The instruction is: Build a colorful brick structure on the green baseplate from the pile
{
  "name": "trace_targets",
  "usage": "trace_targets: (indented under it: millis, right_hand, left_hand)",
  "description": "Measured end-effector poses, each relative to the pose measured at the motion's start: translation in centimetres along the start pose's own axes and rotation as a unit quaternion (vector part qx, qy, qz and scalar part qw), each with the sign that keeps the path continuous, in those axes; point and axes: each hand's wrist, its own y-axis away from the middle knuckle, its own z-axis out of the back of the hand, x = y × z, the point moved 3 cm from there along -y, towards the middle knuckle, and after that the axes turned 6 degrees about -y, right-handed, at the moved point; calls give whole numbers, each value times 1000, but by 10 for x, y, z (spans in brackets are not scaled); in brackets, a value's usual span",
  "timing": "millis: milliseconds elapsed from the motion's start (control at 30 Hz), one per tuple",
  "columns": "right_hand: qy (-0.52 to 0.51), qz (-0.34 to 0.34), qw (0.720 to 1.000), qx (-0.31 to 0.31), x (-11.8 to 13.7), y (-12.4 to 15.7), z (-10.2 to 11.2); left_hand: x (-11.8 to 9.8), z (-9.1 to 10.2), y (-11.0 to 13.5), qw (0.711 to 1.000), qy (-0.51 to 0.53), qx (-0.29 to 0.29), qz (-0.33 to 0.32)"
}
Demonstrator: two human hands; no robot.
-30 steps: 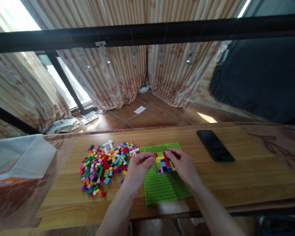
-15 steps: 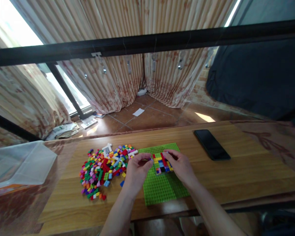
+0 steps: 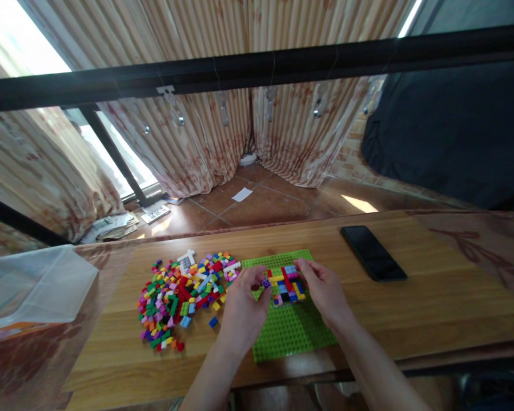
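Note:
A green studded baseplate (image 3: pixel 289 334) lies on the wooden table (image 3: pixel 411 308) in front of me. On its far half stands a small block of colourful bricks (image 3: pixel 286 285). My left hand (image 3: pixel 244 308) pinches a small purple brick (image 3: pixel 266 282) at the block's left edge. My right hand (image 3: pixel 323 291) rests on the block's right side, its fingers curled onto the top bricks. A loose heap of many-coloured bricks (image 3: pixel 184 294) lies left of the baseplate.
A black phone (image 3: pixel 373 252) lies flat on the table to the right. A clear plastic bin (image 3: pixel 29 285) stands at the far left. A black bar crosses the view above; curtains and a tiled floor lie beyond the table.
My left hand has brought a small purple brick up to the left edge of the brick block. My right hand stays on the block's right side.

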Motion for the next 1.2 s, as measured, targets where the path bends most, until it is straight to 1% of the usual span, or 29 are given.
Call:
trace_targets:
  millis: [67, 133, 200, 233, 300, 367, 433, 500, 567, 733, 867, 933, 967, 1067, 1133, 1200]
  right_hand:
    - [1, 5, 1000, -28, 1, 0, 2]
    - [12, 22, 997, -68, 8, 2, 6]
    - [20, 61, 993, -98, 18, 6, 9]
    - [20, 91, 991, -100, 25, 8, 9]
    - [14, 163, 984, -71, 38, 15, 7]
    - [19, 225, 974, -10, 49, 24, 0]
    - [47, 259, 963, 56, 56, 33, -8]
    - [86, 276, 951, 108, 58, 40, -15]
    - [121, 283, 941, 137, 59, 44, -20]
    - [169, 283, 929, 171, 58, 45, -22]
    - [193, 289, 919, 188, 58, 45, -19]
    - [201, 286, 918, 184, 57, 43, -17]
    - [207, 285, 919, 179, 55, 42, -16]
    - [226, 291, 917, 156, 48, 36, -14]
    - [238, 294, 915, 143, 44, 33, -12]
    - [246, 290, 915, 134, 40, 31, -10]
  left_hand:
    - [0, 1, 1, 1000, 10, -4, 4]
    - [1, 3, 2, 999, 40, -6, 22]
    - [0, 4, 2, 996, 75, -1, 44]
    - [-1, 4, 2, 994, 92, 3, 56]
    - [-4, 4, 1, 988, 128, 12, 81]
    - [-6, 4, 0, 980, 165, 24, 111]
    - [-8, 3, -2, 969, 200, 47, 140]
    - [-9, 3, -2, 960, 223, 65, 157]
    - [-10, 4, -3, 956, 233, 74, 164]
    - [-10, 3, 0, 949, 253, 106, 154]
    - [-8, -3, 2, 945, 258, 132, 152]
    - [-7, -5, 2, 950, 241, 135, 148]
    - [-7, -5, 1, 957, 216, 129, 141]
    - [-5, 1, 0, 989, 73, 77, 107]
    - [-2, 5, 0, 995, -22, 38, 87]
    - [1, 6, 0, 995, -67, 16, 77]
